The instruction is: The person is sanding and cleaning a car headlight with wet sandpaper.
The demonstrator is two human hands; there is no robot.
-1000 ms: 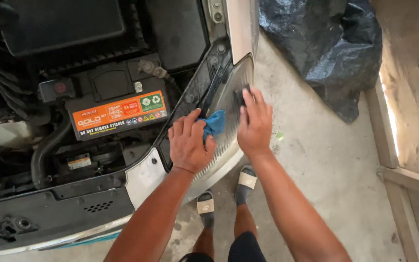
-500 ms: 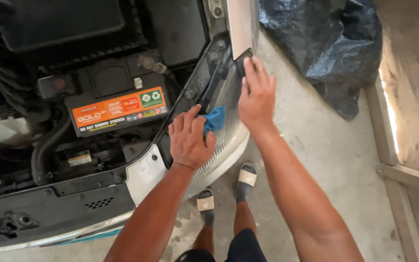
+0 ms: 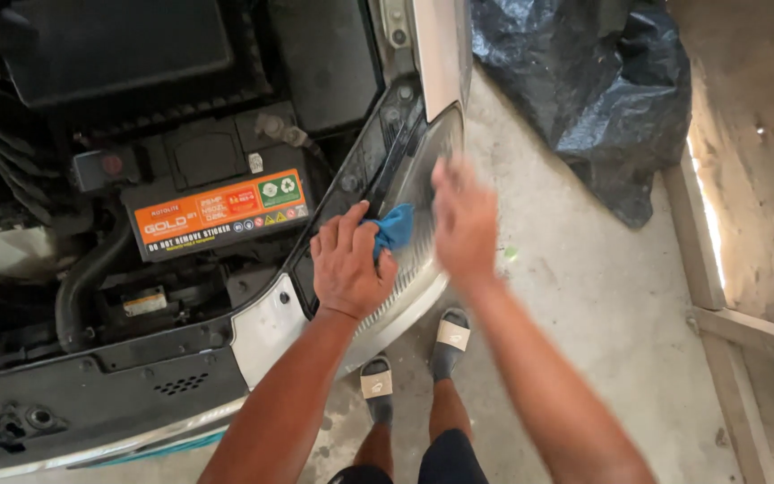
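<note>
My left hand [image 3: 349, 262] rests on the clear headlight lens [image 3: 423, 170] of a silver car and is closed around a small blue cloth [image 3: 394, 227]. My right hand [image 3: 461, 218] lies flat on the same lens just to the right of the cloth, fingers spread and blurred by motion. Both hands are at the lower half of the headlight. Below them I see my two feet in dark slides [image 3: 414, 357] on the concrete floor.
The open engine bay holds a black battery with an orange label [image 3: 217, 215], a black hose [image 3: 82, 291] and a black plastic front panel [image 3: 91, 394]. A dark plastic sheet [image 3: 584, 90] is bunched on the floor at the upper right. A wooden frame [image 3: 718, 287] runs along the right.
My right hand has slid down the headlight lens from its upper edge toward the middle. My left hand stays in place holding the blue cloth.
</note>
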